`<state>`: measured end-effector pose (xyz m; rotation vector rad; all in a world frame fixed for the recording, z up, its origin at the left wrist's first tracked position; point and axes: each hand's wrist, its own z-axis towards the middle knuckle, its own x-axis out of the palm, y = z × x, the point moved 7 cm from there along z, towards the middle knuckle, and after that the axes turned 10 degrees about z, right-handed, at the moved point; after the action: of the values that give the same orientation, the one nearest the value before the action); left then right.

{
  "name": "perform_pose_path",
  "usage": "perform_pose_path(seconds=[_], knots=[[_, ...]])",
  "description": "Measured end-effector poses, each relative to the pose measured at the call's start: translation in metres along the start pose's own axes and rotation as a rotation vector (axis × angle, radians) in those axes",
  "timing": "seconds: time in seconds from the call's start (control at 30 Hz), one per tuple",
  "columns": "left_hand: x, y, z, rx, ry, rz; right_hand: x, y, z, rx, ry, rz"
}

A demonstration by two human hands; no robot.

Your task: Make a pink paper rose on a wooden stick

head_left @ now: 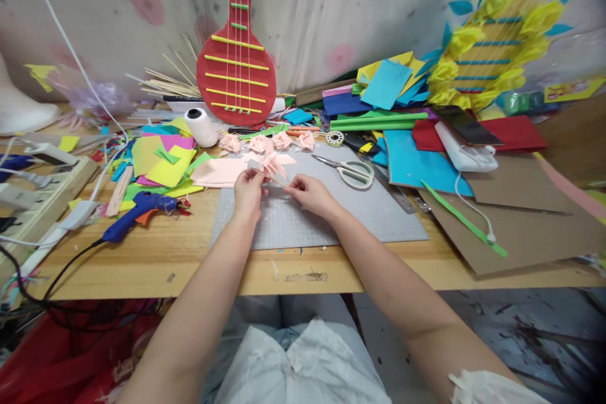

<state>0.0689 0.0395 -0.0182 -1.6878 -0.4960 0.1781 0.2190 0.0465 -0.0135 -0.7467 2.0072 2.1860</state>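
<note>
White cloth over the person's lap fills the bottom of the view, and both bare forearms reach up from it to the wooden table [189,265]. Over the near half of the grey cutting mat [331,214], which lies at the table's front edge, the left hand [249,192] and the right hand [310,192] meet on a pale pink paper flower [274,165]. Left fingers are pinched shut on the flower's near left side; right fingertips are closed on a thin stick or strip running out from under it, though how tightly cannot be told. Just left of the flower, a stack of pink paper sheets [218,172] rests at the mat's far left corner. 4 finished pink flowers [267,142] sit in a row along the mat's far edge. Scissors [348,170] lie on the mat to the right, well apart from the hands. A blue glue gun [137,211] lies near the front left of the table, beside loose coloured paper scraps [165,164]. A white thread spool [201,126] stands behind those, near a red cardboard guitar [235,69] leaning on the wall.
</note>
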Motion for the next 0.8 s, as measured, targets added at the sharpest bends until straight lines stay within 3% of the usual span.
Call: perform_pose_path(seconds=[0.33, 0.53, 0.8], knots=[[0.002, 0.001, 0.001, -0.027, 0.045, -0.066, 0.003, 0.01, -0.005, 0.035, 0.04, -0.079], [0.004, 0.0, -0.002, -0.103, 0.076, -0.115, -0.001, 0.017, -0.005, -0.007, -0.004, -0.24], [0.004, 0.003, -0.001, -0.111, 0.076, -0.079, 0.003, 0.019, -0.005, -0.024, 0.029, -0.339]])
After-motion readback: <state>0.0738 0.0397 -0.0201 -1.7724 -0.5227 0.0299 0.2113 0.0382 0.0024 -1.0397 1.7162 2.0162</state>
